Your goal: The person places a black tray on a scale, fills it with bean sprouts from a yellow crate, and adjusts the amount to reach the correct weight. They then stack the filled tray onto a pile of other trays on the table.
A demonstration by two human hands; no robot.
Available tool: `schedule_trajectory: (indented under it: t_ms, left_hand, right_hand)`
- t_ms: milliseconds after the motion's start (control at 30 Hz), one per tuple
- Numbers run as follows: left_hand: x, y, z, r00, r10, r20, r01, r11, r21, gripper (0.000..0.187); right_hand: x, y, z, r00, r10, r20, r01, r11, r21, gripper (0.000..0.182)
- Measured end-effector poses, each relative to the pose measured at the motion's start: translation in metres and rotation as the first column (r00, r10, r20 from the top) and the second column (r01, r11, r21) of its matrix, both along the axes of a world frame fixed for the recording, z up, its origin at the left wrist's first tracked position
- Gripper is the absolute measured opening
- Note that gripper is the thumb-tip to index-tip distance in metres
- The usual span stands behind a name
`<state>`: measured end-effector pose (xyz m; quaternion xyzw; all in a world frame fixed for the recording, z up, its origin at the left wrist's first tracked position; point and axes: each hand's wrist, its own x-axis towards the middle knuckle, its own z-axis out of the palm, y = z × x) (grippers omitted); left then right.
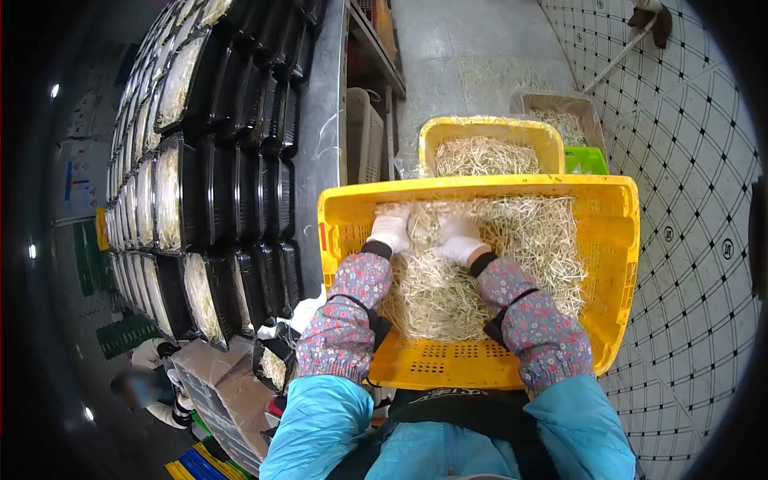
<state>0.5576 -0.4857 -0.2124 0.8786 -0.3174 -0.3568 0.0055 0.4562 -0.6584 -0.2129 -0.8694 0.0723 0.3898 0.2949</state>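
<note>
A large yellow plastic basket [612,208] with slotted sides stands in front of me, tilted toward my body. Pale bean sprouts [552,256] fill much of it in a loose, tangled heap. My left hand [390,230], in a white glove, is pressed into the sprouts near the basket's far left part. Close by on its right, my right hand [460,238], also gloved in white, reaches into the same heap. A clump of sprouts lies between the two hands. The fingers of both are largely hidden among the sprouts, so their grip does not show.
Black trays [216,176] of sprouts are stacked high on a metal table [324,120] at left. Behind the basket stand a smaller yellow bin [552,144] of sprouts, a green container [586,160] and a grey-brown tub [592,120]. Another person [152,384] is at lower left.
</note>
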Motion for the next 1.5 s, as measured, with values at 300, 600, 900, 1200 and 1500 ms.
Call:
schedule_trajectory:
  t_ms: [300,600,900,1200,1500]
  left_hand:
    - [-0.015,0.01,-0.012,0.983,-0.146,0.107,0.143,0.989,0.032,0.097]
    - [-0.033,-0.007,0.021,0.986,-0.165,-0.016,0.162,0.935,0.314,0.089]
    - [-0.043,0.021,-0.003,0.985,-0.12,0.121,0.129,0.99,-0.063,0.077]
    - [-0.044,-0.02,0.087,0.979,0.034,0.202,0.012,0.974,-0.225,0.043]
    - [-0.186,-0.007,0.039,0.944,-0.21,0.253,0.277,0.924,-0.265,0.08]
  right_hand:
    - [-0.046,0.004,-0.003,0.892,0.006,0.451,-0.009,1.0,0.003,0.06]
    - [-0.049,-0.002,0.028,0.977,-0.071,0.203,0.053,0.994,0.092,0.061]
    - [-0.06,-0.004,0.006,0.939,0.002,0.344,-0.012,1.0,0.028,0.085]
    - [-0.046,-0.064,0.09,0.87,-0.037,0.491,0.0,0.997,0.074,0.047]
    - [-0.18,-0.074,0.035,0.837,0.383,0.39,-0.359,0.923,-0.136,0.108]
